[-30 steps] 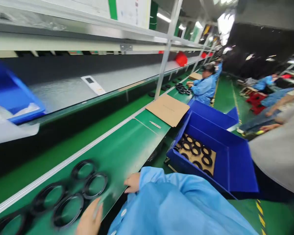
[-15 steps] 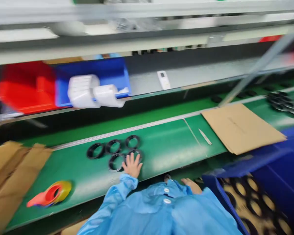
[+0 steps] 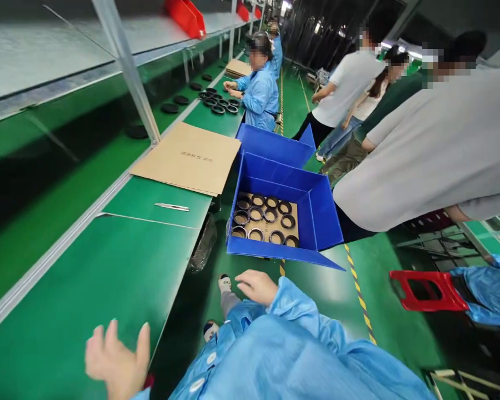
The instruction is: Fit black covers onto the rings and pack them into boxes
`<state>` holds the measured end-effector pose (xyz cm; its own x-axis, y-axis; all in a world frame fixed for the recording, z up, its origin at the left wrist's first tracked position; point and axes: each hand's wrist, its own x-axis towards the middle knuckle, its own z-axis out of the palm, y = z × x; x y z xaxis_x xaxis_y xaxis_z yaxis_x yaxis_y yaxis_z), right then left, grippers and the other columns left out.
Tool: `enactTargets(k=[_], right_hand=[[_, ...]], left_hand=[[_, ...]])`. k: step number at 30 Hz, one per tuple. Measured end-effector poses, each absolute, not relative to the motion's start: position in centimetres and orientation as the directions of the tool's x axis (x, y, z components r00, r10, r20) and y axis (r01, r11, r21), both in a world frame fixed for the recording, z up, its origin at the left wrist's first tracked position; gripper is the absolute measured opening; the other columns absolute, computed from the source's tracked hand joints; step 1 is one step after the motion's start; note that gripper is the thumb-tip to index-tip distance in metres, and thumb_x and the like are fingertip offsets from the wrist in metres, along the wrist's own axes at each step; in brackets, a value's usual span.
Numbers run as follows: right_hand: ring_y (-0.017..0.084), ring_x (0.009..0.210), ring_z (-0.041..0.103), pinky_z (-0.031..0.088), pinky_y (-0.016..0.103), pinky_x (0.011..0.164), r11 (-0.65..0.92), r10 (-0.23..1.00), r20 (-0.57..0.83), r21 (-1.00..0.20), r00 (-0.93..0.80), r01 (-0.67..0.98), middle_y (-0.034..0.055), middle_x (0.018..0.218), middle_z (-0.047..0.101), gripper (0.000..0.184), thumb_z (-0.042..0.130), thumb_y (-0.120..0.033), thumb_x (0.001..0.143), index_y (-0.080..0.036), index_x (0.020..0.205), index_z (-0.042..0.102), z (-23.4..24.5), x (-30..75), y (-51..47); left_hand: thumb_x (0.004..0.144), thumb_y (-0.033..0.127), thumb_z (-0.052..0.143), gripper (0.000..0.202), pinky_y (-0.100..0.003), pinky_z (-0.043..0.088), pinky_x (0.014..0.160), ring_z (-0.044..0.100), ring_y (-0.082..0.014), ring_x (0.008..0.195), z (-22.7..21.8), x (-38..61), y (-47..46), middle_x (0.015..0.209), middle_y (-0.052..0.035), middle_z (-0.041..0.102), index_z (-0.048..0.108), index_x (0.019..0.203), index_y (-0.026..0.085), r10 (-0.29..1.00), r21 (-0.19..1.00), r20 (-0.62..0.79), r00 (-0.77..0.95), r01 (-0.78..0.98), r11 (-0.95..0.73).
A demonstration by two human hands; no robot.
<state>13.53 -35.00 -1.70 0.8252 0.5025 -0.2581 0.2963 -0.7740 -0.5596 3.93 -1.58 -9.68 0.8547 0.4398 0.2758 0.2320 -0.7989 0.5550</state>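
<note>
My left hand (image 3: 119, 358) is over the near part of the green bench (image 3: 108, 272), fingers spread and nothing in it. In front of my body hangs my right hand (image 3: 258, 286), its fingers loosely stretched out and holding nothing. Just beyond it stands an open blue box (image 3: 287, 255) with its flaps folded out. Inside, several black rings (image 3: 270, 215) lie in rows on a brown cardboard sheet (image 3: 267, 228). On the bench ahead of my left hand lie white-metal tweezers (image 3: 171, 206) and flat cardboard sheets (image 3: 187, 158).
A co-worker in blue (image 3: 260, 94) sits farther along the bench, near more black rings (image 3: 218, 103). Several people stand right of the box, the nearest in a grey shirt (image 3: 433, 150). A red stool (image 3: 429, 290) is at the right. A slanted metal post (image 3: 127, 72) rises behind the cardboard.
The view has swung to the right, toward the blue box. My left hand has come off the black rings on the bench, which are now out of view. My right hand shows more fully.
</note>
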Motion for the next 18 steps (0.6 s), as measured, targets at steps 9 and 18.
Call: enactTargets(k=[9, 18], right_hand=[[0.021, 0.106, 0.067, 0.049, 0.032, 0.1, -0.801, -0.001, -0.343, -0.562, 0.939, -0.206, 0.0102, 0.12, 0.07, 0.033, 0.061, -0.028, 0.09, -0.018, 0.12, 0.069, -3.3, 22.3, -54.1], [0.018, 0.09, 0.07, 0.056, 0.037, 0.085, -0.631, -0.284, -0.566, -0.497, 0.774, -0.595, 0.0069, 0.101, 0.073, 0.029, 0.06, -0.037, 0.095, -0.013, 0.108, 0.068, -17.0, 33.7, -66.2]], left_hand=[[0.095, 0.051, 0.045, 0.044, -0.039, 0.049, 0.106, 0.064, -0.0255, 0.114, -4.1, 19.2, -12.9, 0.123, -0.0102, 0.067, 0.062, 0.122, 0.02, -0.105, 0.632, 0.186, 0.977, -0.201, -0.748], [0.091, 0.038, 0.047, 0.045, -0.034, 0.047, 0.106, 0.064, -0.0234, 0.116, -9.5, 35.4, -29.2, 0.129, -0.0114, 0.066, 0.06, 0.128, 0.015, -0.397, 0.577, -0.409, 0.821, -0.104, -0.81]])
